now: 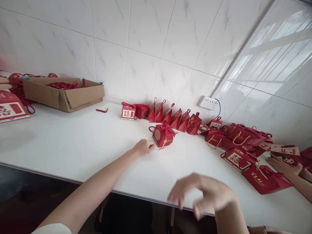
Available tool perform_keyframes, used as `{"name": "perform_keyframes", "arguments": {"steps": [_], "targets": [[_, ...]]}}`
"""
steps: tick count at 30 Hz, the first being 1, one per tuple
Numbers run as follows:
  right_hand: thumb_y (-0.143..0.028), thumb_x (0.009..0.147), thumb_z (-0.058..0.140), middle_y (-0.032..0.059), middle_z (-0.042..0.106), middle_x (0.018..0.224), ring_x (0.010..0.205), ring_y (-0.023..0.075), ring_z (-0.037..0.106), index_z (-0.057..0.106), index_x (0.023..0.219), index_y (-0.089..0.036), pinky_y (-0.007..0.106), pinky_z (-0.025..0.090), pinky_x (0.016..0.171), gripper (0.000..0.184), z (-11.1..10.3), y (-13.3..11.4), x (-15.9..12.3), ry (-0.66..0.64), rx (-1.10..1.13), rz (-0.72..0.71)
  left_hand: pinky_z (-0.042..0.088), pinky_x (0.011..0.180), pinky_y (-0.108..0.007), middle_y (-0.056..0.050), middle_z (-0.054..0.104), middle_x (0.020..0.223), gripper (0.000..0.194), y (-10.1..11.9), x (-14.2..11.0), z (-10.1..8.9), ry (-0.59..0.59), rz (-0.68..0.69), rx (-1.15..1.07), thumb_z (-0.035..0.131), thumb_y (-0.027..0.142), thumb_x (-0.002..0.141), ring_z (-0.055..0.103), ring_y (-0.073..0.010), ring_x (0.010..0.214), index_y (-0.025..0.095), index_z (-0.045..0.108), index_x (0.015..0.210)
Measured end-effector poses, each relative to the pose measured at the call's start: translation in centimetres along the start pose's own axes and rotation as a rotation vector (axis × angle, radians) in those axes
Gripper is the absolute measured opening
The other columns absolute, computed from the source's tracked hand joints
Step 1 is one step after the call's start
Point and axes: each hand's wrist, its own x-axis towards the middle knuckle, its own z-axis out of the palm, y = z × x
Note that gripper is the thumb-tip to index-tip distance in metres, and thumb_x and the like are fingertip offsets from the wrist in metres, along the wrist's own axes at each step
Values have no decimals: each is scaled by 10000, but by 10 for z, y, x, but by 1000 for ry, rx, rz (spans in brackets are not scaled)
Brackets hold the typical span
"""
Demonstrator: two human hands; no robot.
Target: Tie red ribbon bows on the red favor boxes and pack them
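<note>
A red gift box point(161, 135) with a ribbon bow on top, a round gold emblem and a twisted cord handle stands upright on the white table. My left hand point(143, 147) rests on the tabletop just left of it, fingers curled into a loose fist with nothing showing in them. Between the fist and the box I cannot make out any clear contact. Nearer the table's front edge, my right hand point(204, 193) hangs in the air, somewhat blurred. Its fingers are bent but apart, and no object is between them.
Along the wall stand several red boxes point(168, 114) with loops. Many gift boxes point(243, 136) crowd the right, where another person's hand point(284, 166) touches them. A cardboard carton point(51, 96) holds red ribbons at left; a ribbon scrap point(101, 110) lies beside it. A power strip point(208, 103) is on the wall.
</note>
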Motion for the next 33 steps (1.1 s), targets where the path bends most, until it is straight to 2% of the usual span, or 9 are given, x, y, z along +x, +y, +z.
{"name": "perform_keyframes", "arguments": {"steps": [2, 5, 7, 13, 16, 21, 25, 30, 33], "targets": [[-670, 775, 531, 91, 668, 899, 808, 206, 645, 671, 968, -181, 339, 534, 725, 544, -12, 12, 33, 217, 38, 30, 254, 506, -244, 30, 419, 435, 321, 0, -1, 0, 6, 3, -9, 403, 279, 774, 354, -91, 435, 188, 370, 468], [-597, 717, 598, 175, 523, 1214, 1106, 292, 537, 555, 1121, -152, 448, 500, 863, 602, -22, 41, 87, 887, -94, 128, 247, 506, -256, 26, 424, 440, 322, -2, 0, 2, 16, 8, -17, 410, 265, 784, 326, -93, 433, 187, 365, 475], [-521, 624, 688, 221, 420, 1302, 1228, 339, 434, 428, 1259, -116, 499, 428, 969, 797, -22, 61, 117, 1036, -193, 166, 245, 507, -260, 32, 382, 424, 341, -3, 0, 3, 20, 10, -14, 421, 259, 789, 293, -90, 427, 186, 323, 471], [-428, 629, 687, 197, 398, 1238, 1174, 349, 475, 334, 1313, -139, 513, 454, 935, 822, -7, 97, 149, 1057, -249, 206, 336, 541, -253, 27, 433, 459, 321, -4, 0, 1, 65, -17, -1, 399, 317, 842, 388, -102, 450, 191, 406, 547], [-437, 652, 678, 180, 384, 1233, 1177, 332, 468, 340, 1291, -175, 497, 481, 909, 769, 2, 102, 143, 1138, -272, 85, 443, 676, -272, -45, 615, 823, 262, -1, 2, 4, 178, -18, -37, 400, 400, 859, 570, -151, 711, 189, 527, 950], [-414, 759, 627, 196, 318, 1287, 1253, 339, 386, 276, 1319, -184, 496, 498, 896, 699, 14, 90, 135, 1179, -531, -244, 476, 891, -423, -174, 246, 1429, 810, 3, 5, 10, 416, 115, -311, 589, 542, 730, 369, -305, 1279, 229, 202, 1369], [-400, 804, 619, 219, 311, 1281, 1214, 340, 425, 250, 1307, -179, 504, 517, 850, 662, 19, 84, 136, 1167, -635, -316, 407, 1019, -475, -134, 202, 1474, 851, 4, 5, 4, 365, 142, -472, 589, 554, 745, 273, -297, 1358, 281, 124, 1404], [-636, 800, 500, 145, 505, 1055, 871, 274, 602, 397, 1093, -178, 471, 545, 687, 554, 11, 93, 125, 880, -441, -232, 397, 1035, -455, -140, 384, 1364, 762, -3, 7, -11, 346, 43, -425, 633, 489, 724, 374, -298, 1296, 213, 269, 1334], [-571, 897, 361, 97, 560, 916, 854, 250, 588, 441, 953, -199, 467, 520, 749, 384, 0, 91, 118, 1028, -351, -264, 466, 945, -436, -118, 460, 1282, 655, -5, 7, -16, 266, 93, -397, 635, 449, 731, 498, -275, 1167, 222, 336, 1268]]}}
